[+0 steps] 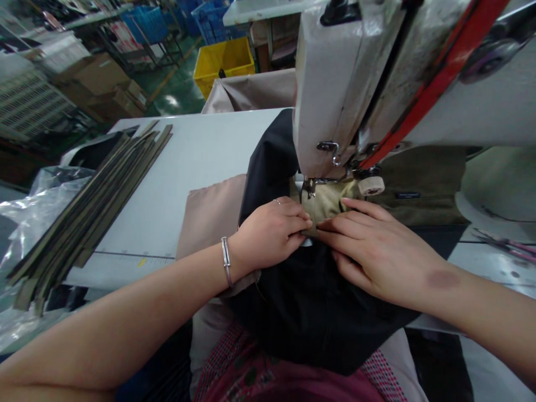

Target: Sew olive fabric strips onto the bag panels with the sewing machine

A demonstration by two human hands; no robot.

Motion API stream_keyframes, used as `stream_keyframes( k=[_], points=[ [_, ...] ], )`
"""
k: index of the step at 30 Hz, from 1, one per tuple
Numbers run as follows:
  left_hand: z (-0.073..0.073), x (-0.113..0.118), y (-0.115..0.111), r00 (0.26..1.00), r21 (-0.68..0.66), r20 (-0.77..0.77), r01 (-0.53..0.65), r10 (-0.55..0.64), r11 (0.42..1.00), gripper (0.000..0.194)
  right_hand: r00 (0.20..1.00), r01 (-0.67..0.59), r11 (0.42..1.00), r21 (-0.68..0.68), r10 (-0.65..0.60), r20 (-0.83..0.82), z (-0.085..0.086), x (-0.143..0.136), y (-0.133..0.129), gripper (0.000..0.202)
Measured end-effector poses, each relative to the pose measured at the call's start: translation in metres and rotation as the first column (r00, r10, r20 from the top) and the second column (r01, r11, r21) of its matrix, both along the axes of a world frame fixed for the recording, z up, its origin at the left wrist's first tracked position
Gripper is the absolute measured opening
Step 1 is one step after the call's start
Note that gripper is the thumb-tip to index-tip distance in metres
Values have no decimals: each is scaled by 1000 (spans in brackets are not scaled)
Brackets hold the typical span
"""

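Just in front of the needle and presser foot (pixel 310 190) of a white sewing machine (pixel 329 95), my left hand (pixel 268 231) pinches the edge of an olive fabric piece (pixel 324 202). My right hand (pixel 377 248) lies flat on the same work from the right, fingers stretched out and their tips close to the left fingertips. A large black cloth (pixel 301 318) joins the olive part, wraps round the machine bed and hangs over my lap. What lies under the fingertips is partly hidden.
Olive strips (pixel 104 195) lie in a bundle at the left of the white table (pixel 201 139), beside clear plastic (pixel 50 190). A beige cloth (pixel 209 215) sits left of the machine. Thread snips (pixel 502 241) lie at right. Beyond stand a yellow crate (pixel 226 58) and cardboard boxes (pixel 100 84).
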State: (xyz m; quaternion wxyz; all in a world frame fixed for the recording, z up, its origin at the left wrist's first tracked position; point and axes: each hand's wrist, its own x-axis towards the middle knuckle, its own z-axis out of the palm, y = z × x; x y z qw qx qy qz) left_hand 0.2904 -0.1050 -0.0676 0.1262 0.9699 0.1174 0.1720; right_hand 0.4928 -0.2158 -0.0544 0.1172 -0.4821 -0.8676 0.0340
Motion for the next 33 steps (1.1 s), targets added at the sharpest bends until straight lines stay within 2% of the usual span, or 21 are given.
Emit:
stream_keyframes(
  k=[9,13,19,26,30,33],
  points=[
    [-1,10,18,1000,32,10,6,-6,999,20,999,9,1000,-5,-9,37,-1,11,19,34],
    [2,11,21,999,-50,16,-50,51,997,21,1000,16,1000,24,-16,15,-5,12,21,35],
    [3,15,27,980,-171,69,-174,188,970,36,1000,10,999,31,-10,13,-7,11,22,39],
    [10,22,27,982,-201,27,-175,185,964,36,1000,16,999,34,-16,10,-8,11,23,39],
    [8,23,25,982,-169,42,-175,185,970,36,1000,15,999,38,-15,4,-8,11,23,38],
    [5,18,22,992,-129,47,-111,118,985,26,1000,18,999,48,-18,-12,-7,10,22,34]
  ],
)
